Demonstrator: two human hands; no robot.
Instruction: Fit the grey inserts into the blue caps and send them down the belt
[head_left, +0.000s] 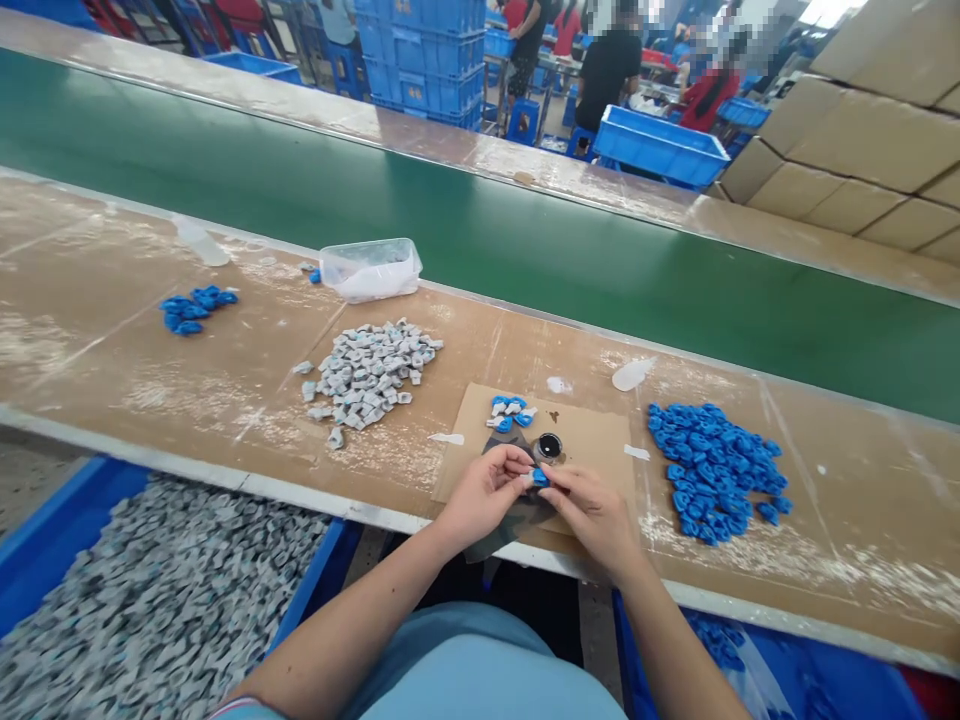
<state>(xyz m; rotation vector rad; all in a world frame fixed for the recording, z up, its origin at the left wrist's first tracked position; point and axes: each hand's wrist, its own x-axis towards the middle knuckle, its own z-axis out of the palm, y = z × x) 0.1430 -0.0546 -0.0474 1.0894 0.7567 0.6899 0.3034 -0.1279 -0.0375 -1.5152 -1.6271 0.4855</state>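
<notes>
My left hand (486, 492) and my right hand (592, 508) meet over a cardboard sheet (611, 440). Between their fingertips is a small blue and grey piece (538, 478), pinched from both sides. Just behind it stands a small round jar (549, 446) with black contents. Several joined blue and grey pieces (511, 411) lie at the back of the sheet. A dark cloth (517, 520) is partly hidden under my hands. To the left is a pile of grey pieces (371, 375); a pile of blue pieces (716, 470) is on the right.
A clear plastic tray (371, 270) and a smaller blue cluster (196, 308) are at the left. Beyond the table runs a green conveyor belt (480, 235). A blue bin of grey pieces (67, 515) stands below left, another blue bin (840, 680) below right. People sit in the background.
</notes>
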